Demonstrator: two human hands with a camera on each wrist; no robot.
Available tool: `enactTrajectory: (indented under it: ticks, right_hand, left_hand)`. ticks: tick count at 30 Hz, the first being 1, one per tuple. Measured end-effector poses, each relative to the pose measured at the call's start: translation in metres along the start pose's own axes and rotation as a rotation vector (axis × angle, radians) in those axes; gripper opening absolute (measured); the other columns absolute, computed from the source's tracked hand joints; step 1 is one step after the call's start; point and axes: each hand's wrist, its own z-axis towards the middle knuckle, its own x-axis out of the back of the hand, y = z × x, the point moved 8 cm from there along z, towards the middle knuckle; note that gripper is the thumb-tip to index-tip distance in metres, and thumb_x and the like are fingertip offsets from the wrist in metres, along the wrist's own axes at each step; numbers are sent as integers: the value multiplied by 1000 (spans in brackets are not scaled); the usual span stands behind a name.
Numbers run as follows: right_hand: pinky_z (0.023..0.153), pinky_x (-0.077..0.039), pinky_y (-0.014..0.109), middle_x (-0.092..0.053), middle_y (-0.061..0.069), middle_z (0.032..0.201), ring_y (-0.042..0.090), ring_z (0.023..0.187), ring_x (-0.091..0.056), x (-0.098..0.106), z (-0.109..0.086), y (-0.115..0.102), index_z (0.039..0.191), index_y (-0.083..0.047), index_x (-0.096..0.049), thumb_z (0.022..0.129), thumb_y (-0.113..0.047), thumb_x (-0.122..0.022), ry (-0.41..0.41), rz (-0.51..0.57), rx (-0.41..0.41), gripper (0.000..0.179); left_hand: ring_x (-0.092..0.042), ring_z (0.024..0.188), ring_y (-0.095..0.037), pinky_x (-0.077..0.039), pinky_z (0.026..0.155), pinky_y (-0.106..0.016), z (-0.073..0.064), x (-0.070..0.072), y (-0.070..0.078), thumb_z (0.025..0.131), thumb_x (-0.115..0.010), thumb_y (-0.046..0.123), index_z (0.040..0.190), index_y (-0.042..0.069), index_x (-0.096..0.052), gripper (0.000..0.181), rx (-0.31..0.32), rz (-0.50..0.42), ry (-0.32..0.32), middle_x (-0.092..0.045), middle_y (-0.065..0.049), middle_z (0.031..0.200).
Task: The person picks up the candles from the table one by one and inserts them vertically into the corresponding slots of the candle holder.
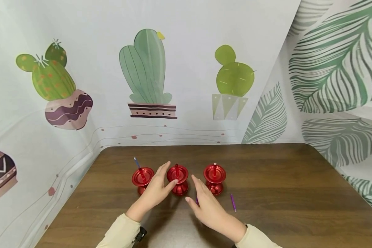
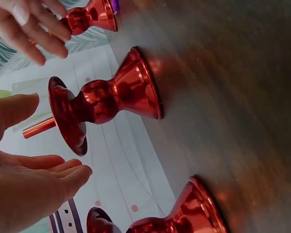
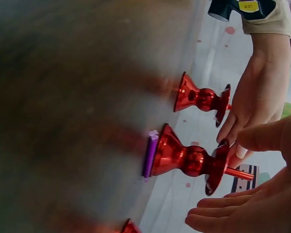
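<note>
Three shiny red candle holders stand upright in a row, each with a thin red stem rising from its dish. My left hand [image 1: 155, 189] is open at the left side of the middle candle holder [image 1: 180, 187], its thumb by the dish rim, and partly covers the left candle holder [image 1: 141, 175]. A thin blue stick [image 1: 137, 162] leans up from the left holder's stem. My right hand [image 1: 209, 208] is open, fingers extended, between the middle holder and the right candle holder [image 1: 215, 175]. Close by the middle holder's base lies a purple stick [image 3: 150, 154]. Neither hand holds anything.
Another purple stick [image 1: 233, 202] lies on the brown wooden table [image 1: 282, 193], right of the right candle holder. Behind the table hangs a white cloth [image 1: 192, 86] printed with cacti and leaves. A black wrist device [image 1: 140, 235] sits at my left cuff.
</note>
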Motion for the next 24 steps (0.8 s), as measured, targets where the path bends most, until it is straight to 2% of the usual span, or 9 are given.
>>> enactTrajectory:
  ticks: [7,14,24]
  right_hand:
    - [104,-30,61,-31,37,144,51,133,-30,-12,-5,13,141,17,-29,94,-24,-63,-112,-100,-42,71]
    - [105,-28,63,-27,36,146,52,135,-26,-21,-10,23,141,15,-31,92,-33,-64,-237,-129,-151,76]
    - [105,-29,62,-28,40,143,54,134,-27,-28,-11,27,136,18,-36,90,-33,-66,-321,-162,-199,75]
  left_hand:
    - [-40,132,-40,-36,105,-53,2,-8,-7,90,-69,17,141,-11,-34,68,35,18,-27,-39,-27,143]
    - [-42,130,-40,-38,104,-53,2,-10,-10,90,-69,19,140,-12,-36,68,52,22,-33,-42,-28,141]
    - [-46,126,-40,-40,101,-53,3,-12,-14,91,-67,22,138,-12,-39,64,78,28,-66,-47,-26,136]
